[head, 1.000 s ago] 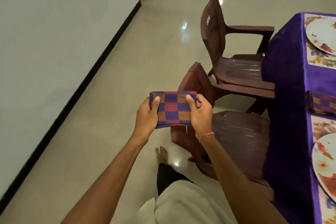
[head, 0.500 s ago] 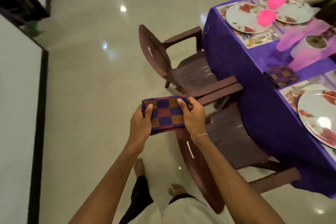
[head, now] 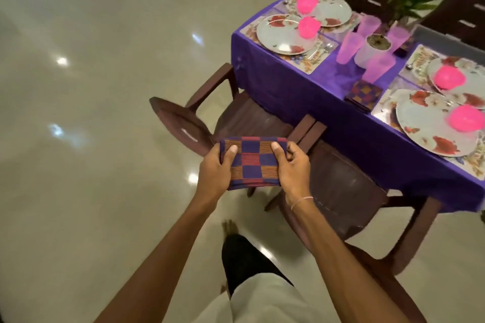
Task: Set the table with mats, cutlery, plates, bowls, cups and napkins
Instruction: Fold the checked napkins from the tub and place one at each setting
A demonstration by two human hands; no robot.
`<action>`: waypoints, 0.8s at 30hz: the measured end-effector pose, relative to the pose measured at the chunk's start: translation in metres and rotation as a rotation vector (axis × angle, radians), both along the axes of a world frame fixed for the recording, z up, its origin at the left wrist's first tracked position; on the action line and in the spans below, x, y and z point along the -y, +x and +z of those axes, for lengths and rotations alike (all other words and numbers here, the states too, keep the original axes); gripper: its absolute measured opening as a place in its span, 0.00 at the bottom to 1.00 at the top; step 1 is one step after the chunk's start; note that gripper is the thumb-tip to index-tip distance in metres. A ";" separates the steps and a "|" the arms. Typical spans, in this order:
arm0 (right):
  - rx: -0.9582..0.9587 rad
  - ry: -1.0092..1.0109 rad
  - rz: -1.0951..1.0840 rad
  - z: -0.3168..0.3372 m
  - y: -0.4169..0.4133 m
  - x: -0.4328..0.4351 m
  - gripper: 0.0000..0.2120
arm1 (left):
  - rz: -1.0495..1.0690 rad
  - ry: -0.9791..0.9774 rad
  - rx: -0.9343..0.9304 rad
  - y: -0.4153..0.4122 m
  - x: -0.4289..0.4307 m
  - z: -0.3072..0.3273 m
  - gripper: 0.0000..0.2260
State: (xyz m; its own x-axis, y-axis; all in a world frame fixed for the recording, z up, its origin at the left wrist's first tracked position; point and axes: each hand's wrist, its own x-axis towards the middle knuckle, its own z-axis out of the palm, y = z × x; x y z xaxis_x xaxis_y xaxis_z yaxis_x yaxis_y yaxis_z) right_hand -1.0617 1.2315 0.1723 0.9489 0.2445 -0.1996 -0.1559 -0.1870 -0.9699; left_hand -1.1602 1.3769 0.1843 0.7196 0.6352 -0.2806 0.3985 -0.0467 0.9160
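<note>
Gripping folded checked napkin (head: 253,162) at either end: left hand (head: 216,169) and right hand (head: 292,169), thumbs on top, fingers curled beneath. Held in air above brown chair (head: 183,126) backs, well apart from purple-clothed table (head: 288,81). Judged next: carry across with fold pinched flat, clear the chairs, lay square on bare cloth beside a floral mat (head: 305,61), like second napkin (head: 363,93) lying there.

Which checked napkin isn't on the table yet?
The napkin held between left hand and right hand; a second napkin lies on the tablecloth.
</note>
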 end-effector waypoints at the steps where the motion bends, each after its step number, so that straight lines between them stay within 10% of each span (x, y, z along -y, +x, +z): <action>1: -0.002 -0.002 -0.040 -0.001 0.007 -0.007 0.08 | -0.036 0.004 0.009 0.013 -0.010 -0.001 0.14; 24: -0.079 0.061 -0.736 -0.026 0.212 -0.217 0.08 | -0.742 -0.048 -0.070 0.344 -0.240 -0.007 0.11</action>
State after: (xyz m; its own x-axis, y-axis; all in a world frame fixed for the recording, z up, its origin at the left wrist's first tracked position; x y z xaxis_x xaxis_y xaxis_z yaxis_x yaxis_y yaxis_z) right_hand -0.8501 1.4484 0.1460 0.8551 -0.4361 -0.2803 -0.2898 0.0463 -0.9560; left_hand -0.8166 1.6173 0.1776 0.9338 -0.0248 -0.3570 0.3355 -0.2867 0.8973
